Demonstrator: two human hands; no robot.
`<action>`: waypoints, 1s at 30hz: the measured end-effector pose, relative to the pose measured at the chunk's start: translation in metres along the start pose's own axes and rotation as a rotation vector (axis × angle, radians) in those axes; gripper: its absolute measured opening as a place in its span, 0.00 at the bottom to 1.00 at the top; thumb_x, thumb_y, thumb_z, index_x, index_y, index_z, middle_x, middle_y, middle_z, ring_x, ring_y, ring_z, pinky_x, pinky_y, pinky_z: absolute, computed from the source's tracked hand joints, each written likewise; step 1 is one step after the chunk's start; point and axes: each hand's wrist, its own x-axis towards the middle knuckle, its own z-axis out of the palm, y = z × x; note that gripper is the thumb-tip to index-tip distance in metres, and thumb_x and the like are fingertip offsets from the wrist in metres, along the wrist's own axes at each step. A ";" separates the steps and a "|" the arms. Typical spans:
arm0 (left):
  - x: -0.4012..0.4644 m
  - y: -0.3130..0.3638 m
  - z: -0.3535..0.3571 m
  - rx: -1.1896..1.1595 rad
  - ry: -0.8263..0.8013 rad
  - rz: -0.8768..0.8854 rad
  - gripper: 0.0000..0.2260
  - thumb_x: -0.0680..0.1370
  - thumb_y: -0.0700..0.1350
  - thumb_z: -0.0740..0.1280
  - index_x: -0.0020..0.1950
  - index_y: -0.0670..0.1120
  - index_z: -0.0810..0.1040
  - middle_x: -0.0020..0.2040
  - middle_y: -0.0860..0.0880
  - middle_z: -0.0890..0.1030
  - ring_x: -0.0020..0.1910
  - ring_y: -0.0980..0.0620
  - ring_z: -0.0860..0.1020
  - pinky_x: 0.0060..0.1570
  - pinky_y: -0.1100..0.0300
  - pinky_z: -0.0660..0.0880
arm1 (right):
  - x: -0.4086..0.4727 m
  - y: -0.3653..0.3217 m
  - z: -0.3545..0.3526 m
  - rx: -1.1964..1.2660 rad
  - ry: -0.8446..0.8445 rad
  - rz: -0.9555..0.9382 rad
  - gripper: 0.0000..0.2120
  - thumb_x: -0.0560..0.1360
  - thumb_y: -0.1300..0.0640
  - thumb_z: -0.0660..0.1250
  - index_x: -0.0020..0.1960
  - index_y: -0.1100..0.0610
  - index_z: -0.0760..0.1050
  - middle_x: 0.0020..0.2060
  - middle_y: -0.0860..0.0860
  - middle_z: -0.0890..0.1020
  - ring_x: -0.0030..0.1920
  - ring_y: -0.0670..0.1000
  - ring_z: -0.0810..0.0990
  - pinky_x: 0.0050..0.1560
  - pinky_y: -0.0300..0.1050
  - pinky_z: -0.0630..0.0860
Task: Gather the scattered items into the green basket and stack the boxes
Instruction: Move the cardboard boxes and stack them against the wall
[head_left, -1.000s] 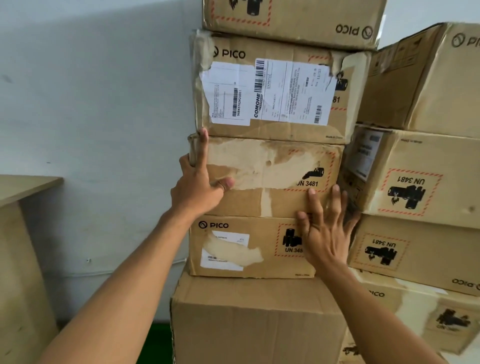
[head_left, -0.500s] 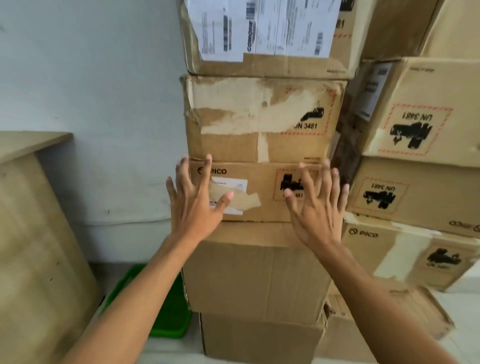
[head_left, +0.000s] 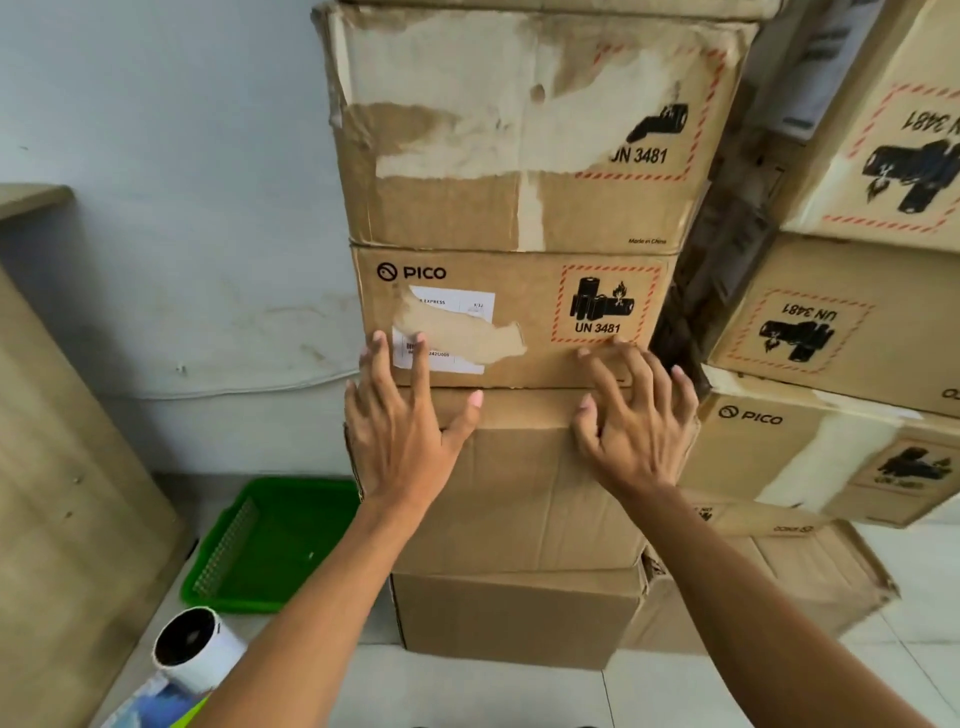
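A tall stack of brown cardboard boxes stands against the wall. My left hand (head_left: 402, 431) and my right hand (head_left: 636, 421) lie flat, fingers spread, on the front of a plain box (head_left: 524, 493), fingertips reaching the PICO box (head_left: 519, 317) above it. A torn box (head_left: 519, 130) sits on top of that, and another plain box (head_left: 514, 618) is at the bottom on the floor. The green basket (head_left: 270, 545) lies on the floor left of the stack. Neither hand grips anything.
A second stack of PICO boxes (head_left: 841, 312) leans close on the right. A wooden cabinet side (head_left: 67, 467) stands at the left. A white cylinder with a dark top (head_left: 192, 649) and some blue and yellow items (head_left: 166, 701) lie on the tiled floor near the basket.
My view has tilted down the stack. Both hands have slid from the upper boxes down to the plain box, and the basket and floor have come into view.
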 end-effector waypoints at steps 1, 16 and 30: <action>0.000 -0.001 0.002 -0.003 0.020 0.009 0.38 0.76 0.71 0.53 0.79 0.50 0.56 0.78 0.39 0.54 0.75 0.39 0.59 0.67 0.39 0.62 | 0.001 0.000 0.001 0.009 0.028 -0.013 0.23 0.75 0.46 0.60 0.71 0.44 0.72 0.71 0.51 0.71 0.71 0.54 0.69 0.74 0.56 0.58; 0.015 -0.017 -0.023 -0.308 -0.035 -0.085 0.49 0.68 0.75 0.62 0.79 0.57 0.42 0.65 0.41 0.69 0.47 0.41 0.80 0.43 0.47 0.77 | -0.013 -0.010 -0.023 0.027 -0.202 0.276 0.23 0.72 0.45 0.58 0.66 0.45 0.68 0.68 0.55 0.66 0.59 0.56 0.70 0.54 0.56 0.71; 0.023 -0.031 -0.021 -0.380 -0.052 0.016 0.44 0.70 0.73 0.61 0.79 0.55 0.49 0.59 0.41 0.71 0.36 0.50 0.75 0.27 0.65 0.68 | -0.011 -0.008 -0.026 0.138 -0.368 0.321 0.26 0.73 0.39 0.56 0.71 0.38 0.59 0.74 0.53 0.55 0.65 0.54 0.61 0.63 0.58 0.64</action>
